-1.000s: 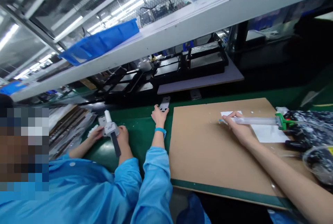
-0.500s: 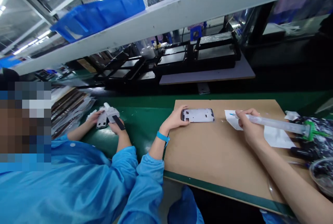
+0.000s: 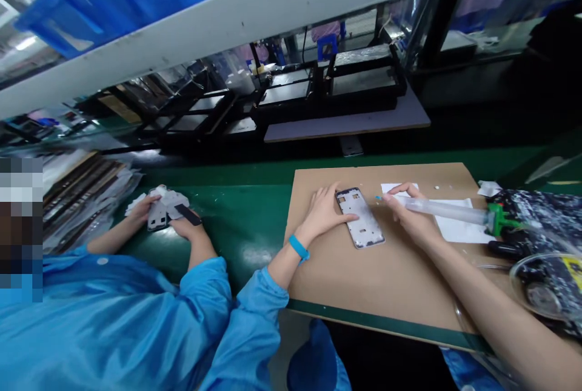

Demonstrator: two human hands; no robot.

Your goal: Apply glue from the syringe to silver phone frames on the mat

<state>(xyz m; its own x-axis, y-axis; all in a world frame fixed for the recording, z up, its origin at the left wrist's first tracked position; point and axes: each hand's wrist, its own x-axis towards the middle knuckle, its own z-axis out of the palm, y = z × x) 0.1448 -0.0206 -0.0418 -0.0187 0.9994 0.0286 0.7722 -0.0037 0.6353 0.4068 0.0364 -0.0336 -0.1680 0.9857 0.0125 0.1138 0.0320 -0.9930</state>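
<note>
On a brown board (image 3: 364, 276) lies a grey phone frame (image 3: 361, 221) with small cutouts, turned at a slant. My left hand (image 3: 321, 212), with a blue band at its wrist, grips the frame by its left edge, thumb resting on its face. In my right hand (image 3: 409, 212) is a clear dispensing syringe (image 3: 454, 210) with a blue tip and a green cap at its back end. The tip points left, a short way to the right of the frame and apart from it. White paper sheets (image 3: 473, 231) lie beneath the syringe.
To my left a co-worker's hands (image 3: 186, 227) hold another phone frame (image 3: 158, 221) and a dark strip. A clear round dish (image 3: 541, 294) and a black-and-white speckled item (image 3: 545, 215) sit at right. Black trays (image 3: 364, 85) stand behind, under a shelf beam (image 3: 282, 3) with a blue bin (image 3: 127, 0).
The phone frame has turned from lying crosswise to a slant, with my left hand on its edge. The syringe tip has come nearer to it. The camera view has shifted.
</note>
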